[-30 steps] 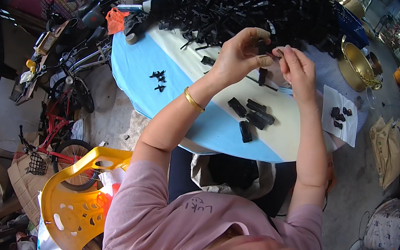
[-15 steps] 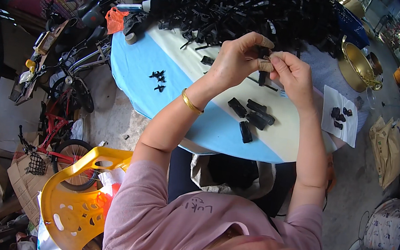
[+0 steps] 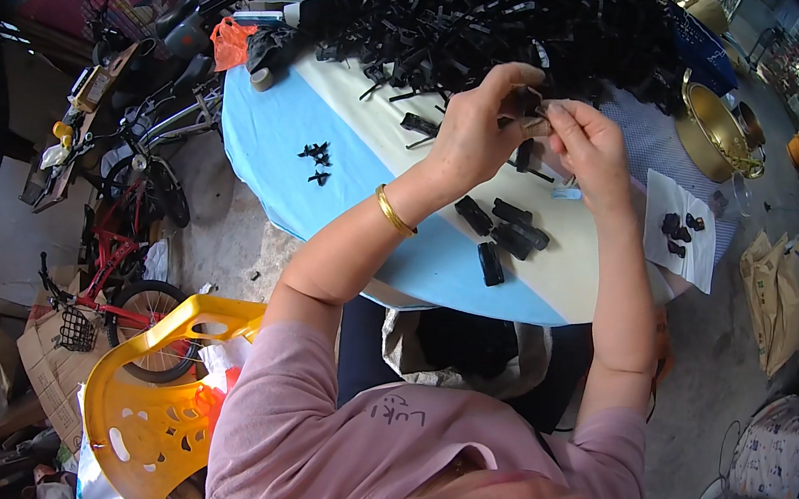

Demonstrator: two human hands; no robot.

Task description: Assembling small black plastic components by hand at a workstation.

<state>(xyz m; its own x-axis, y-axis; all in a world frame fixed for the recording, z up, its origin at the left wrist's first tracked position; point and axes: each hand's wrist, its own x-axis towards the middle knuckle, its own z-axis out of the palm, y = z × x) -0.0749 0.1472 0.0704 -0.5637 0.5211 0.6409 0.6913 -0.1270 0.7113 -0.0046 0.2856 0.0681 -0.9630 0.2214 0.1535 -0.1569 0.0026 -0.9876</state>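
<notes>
Above the table, my left hand (image 3: 478,131) is closed around a small black piece, its kind hidden by the fingers. Tape wraps some of its fingertips, and a gold bangle circles the wrist. My right hand (image 3: 588,155) meets it from the right, thumb and forefinger pinched at the same piece. Below the hands lie several black bundles (image 3: 519,237) on the cloth-covered table (image 3: 325,204). A small pale blue piece (image 3: 566,194) rests beside my right wrist. Beyond my hands rises a big heap of black strip-like parts (image 3: 490,24).
Small black bits (image 3: 314,160) lie on the left of the cloth. At the right are a white paper (image 3: 692,212) with dark pieces on it and a gold pot (image 3: 702,138). A yellow plastic chair (image 3: 122,405) and a red bicycle (image 3: 115,263) stand at left.
My left hand has turned and shifted slightly right, its fingers changing position around the piece. The right hand's pinch has moved a little, and the pale blue piece shows more fully.
</notes>
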